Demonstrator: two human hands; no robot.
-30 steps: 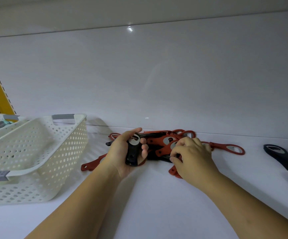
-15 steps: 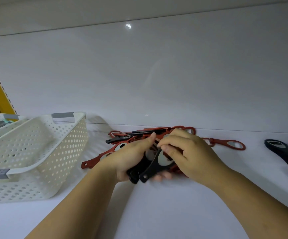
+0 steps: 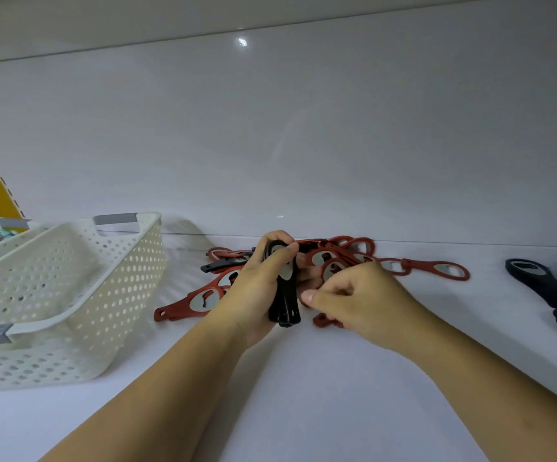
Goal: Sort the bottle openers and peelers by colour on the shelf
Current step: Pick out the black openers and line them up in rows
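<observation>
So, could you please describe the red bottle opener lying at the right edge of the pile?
Find the white basket on the left, then move right to the heap of red openers. The lone opener lies flat at the heap's right edge, before the dark openers. Unlike its tangled neighbours, it sticks out sideways, uncovered, head pointing right.

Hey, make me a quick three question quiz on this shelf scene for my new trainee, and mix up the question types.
1. True or false: the left hand grips black openers.
2. Fill in: the white basket stands to the ___ of the red pile.
3. Where do the set-aside dark openers lie? A in the basket; B on the shelf, far right; C atop the red pile.
Key: 1 true; 2 left; 3 B.
</observation>
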